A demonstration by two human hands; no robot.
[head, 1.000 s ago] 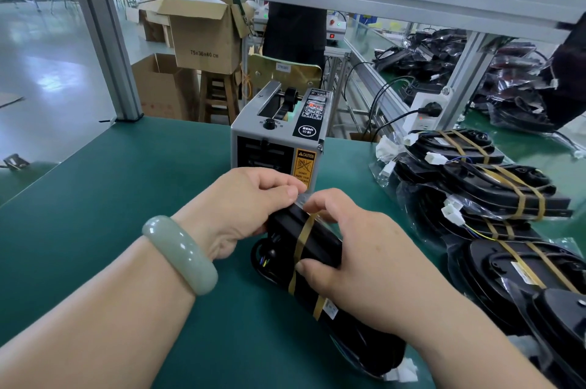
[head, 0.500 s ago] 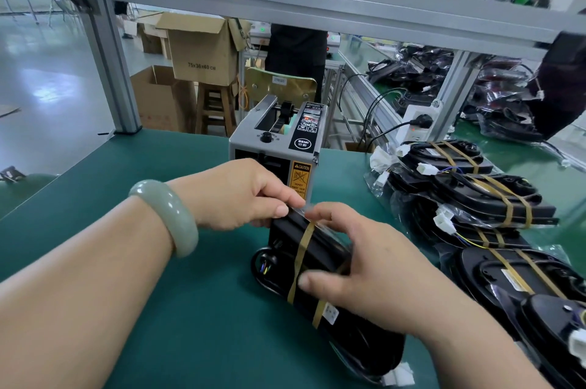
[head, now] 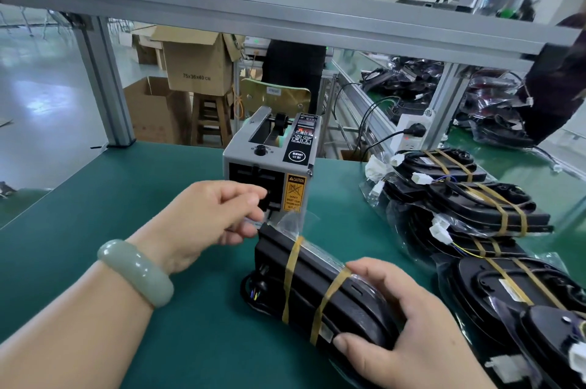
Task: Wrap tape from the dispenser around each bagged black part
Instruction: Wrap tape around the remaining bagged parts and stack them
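On the green table (head: 126, 198), the tape dispenser (head: 269, 163) stands just beyond the bagged black part (head: 310, 280), whose long axis runs from the dispenser's mouth toward the near right. The right hand (head: 406, 334) grips its near end; the left hand (head: 206, 217), nearer the mouth, curls its fingers, and I cannot tell whether it pinches tape

Head view faces forward and down; close over green table (head: 120, 195)

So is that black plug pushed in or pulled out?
Pushed in: the black plug sits in the white power strip, beside a red light.
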